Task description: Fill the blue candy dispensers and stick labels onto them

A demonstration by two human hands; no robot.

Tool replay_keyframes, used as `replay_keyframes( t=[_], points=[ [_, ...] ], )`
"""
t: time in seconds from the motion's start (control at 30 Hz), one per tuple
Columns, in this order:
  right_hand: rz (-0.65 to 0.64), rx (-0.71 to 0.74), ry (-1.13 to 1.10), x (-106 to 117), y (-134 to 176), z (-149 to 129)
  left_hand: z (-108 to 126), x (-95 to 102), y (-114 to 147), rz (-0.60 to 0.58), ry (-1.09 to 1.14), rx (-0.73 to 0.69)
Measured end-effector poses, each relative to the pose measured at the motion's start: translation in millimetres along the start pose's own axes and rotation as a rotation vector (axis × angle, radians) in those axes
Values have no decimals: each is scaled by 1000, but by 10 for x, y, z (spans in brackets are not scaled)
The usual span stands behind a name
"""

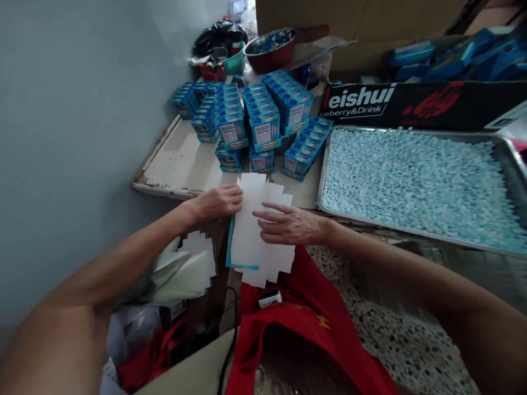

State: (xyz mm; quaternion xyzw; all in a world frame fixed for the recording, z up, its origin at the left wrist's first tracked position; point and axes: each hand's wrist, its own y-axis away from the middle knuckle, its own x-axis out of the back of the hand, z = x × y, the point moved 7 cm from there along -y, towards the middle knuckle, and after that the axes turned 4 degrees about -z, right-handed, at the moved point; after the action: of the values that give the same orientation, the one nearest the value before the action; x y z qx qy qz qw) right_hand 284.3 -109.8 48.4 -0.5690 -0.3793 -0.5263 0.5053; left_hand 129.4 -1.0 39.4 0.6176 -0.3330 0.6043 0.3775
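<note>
A flat, white cardboard box blank [251,241] with notched edges and a blue strip showing at its left lies in front of me, at the near edge of the table. My left hand [222,201] is closed on its upper left edge, the fingertips partly hidden. With fingers stretched out and slightly spread, my right hand [284,224] rests on the white face of the blank. More white blanks [200,258] are fanned out below my left forearm. Beyond the hands, several small blue candy boxes [263,129] stand in rows and stacks on the table.
A metal tray [323,181] full of light blue candies [411,186] sits at the right. Behind it is a large printed carton [362,104] holding blue boxes. A red bowl [269,57] and black bags [218,41] are at the back. A wall [82,109] bounds the left.
</note>
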Motion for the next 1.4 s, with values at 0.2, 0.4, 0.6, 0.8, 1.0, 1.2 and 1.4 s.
replay_keyframes(
  t=[0.2, 0.4, 0.6, 0.8, 1.0, 1.2, 1.4],
  points=[
    [-112, -164, -8, -206, -134, 14, -36, 348, -59, 15, 66, -54],
    [4, -577, 41, -506, -128, 336, 171, 398, -34, 224, -59, 338],
    [112, -806, -39, -688, -329, 551, 523, -325, 311, 472, -28, 593],
    [234, -951, -140, -663, -136, 815, 87, -536, 81, 556, 87, 570],
    [469, -921, -465, -786, 214, 892, -103, -647, -5, 498, 262, 411],
    [519, -937, -494, -972, 229, 899, -139, -832, 25, 505, 182, 264],
    [397, -999, -389, -916, 236, 1002, -126, -838, -22, 437, 183, 216]
  ],
)
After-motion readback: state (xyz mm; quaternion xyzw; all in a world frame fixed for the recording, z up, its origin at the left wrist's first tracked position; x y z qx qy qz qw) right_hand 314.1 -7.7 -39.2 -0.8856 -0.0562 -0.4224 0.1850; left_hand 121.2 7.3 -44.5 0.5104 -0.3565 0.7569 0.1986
